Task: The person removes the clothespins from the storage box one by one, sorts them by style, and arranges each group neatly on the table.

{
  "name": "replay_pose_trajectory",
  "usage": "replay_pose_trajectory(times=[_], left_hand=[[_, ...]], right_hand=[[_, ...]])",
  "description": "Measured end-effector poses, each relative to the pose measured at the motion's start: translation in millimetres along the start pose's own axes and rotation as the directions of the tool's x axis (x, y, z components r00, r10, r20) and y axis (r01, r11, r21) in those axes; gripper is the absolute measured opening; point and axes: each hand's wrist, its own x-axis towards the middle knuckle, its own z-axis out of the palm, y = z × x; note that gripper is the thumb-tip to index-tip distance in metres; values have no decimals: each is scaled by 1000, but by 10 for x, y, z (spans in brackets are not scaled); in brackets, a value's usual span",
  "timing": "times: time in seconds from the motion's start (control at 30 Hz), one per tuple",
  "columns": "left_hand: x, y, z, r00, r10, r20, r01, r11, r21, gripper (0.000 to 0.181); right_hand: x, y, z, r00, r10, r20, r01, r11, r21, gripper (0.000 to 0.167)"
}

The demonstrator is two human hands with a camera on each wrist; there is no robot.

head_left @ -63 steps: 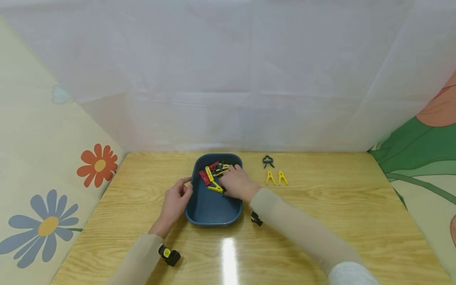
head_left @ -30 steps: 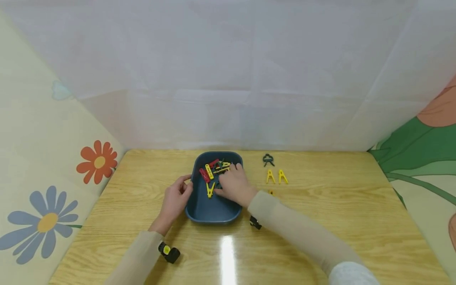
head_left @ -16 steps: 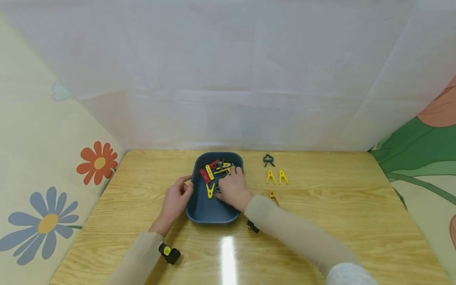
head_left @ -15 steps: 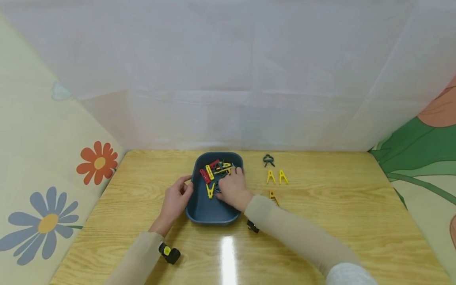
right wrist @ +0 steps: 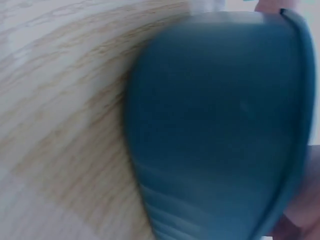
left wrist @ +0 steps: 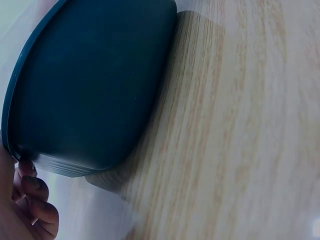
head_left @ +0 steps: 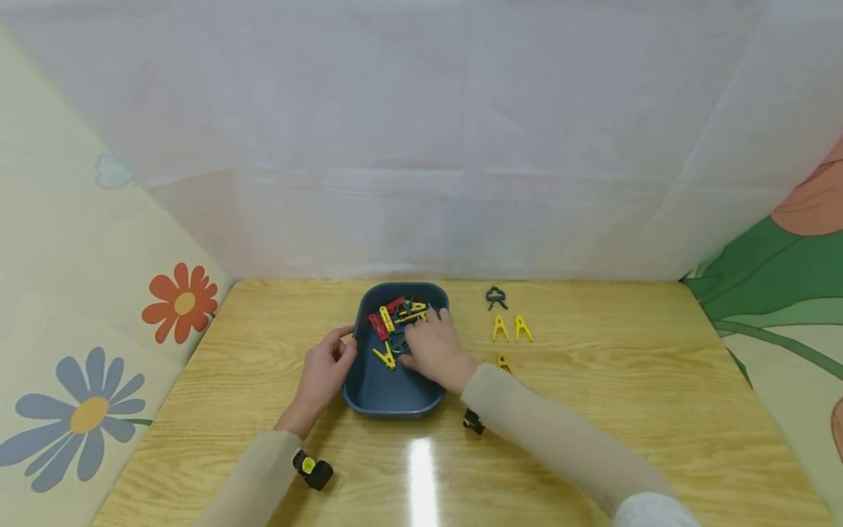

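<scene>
A dark blue plastic basin (head_left: 391,402) stands on the table, with red, yellow and dark green spring clips in its far half. My left hand (head_left: 327,368) grips the basin's left rim, its curled fingers (left wrist: 45,212) showing in the left wrist view. Inside the basin, my right hand (head_left: 436,348) reaches down among the clips at the right side. Its fingertips are partly hidden there, so any hold on a clip cannot be made out. Left of its thumb lie a yellow clip (head_left: 390,360) and a dark green clip (head_left: 399,342). A red clip (head_left: 378,327) lies farther back.
Right of the basin lie a dark green clip (head_left: 497,297), two yellow clips (head_left: 500,329) side by side, and an orange clip (head_left: 503,361) partly behind the right sleeve. A white sheet (head_left: 461,183) rises at the table's back edge.
My right hand stays in the basin and shifts slightly among the clips. The nearest yellow clip has turned. The orange clip outside, first hidden by the sleeve, has come into view. The left hand keeps its place.
</scene>
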Motion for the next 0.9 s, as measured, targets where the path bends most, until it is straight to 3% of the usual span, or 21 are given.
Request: replay_pose_trajectory(times=[0.37,0.6,0.9], left_hand=[[-4,-14,-6,1000,19,-13,-19,1000,11,31],[1,-26,-11,1000,18,-4,-18,1000,14,31],[0,1,-10,1000,16,2,-16,1000,15,32]], right_hand=[[-171,332,-258,991,49,-121,-38,995,95,43],[-233,761,-347,982,122,-144,-93,976,195,41],[-303,1362,-303,959,232,-162,-182,944,275,45]])
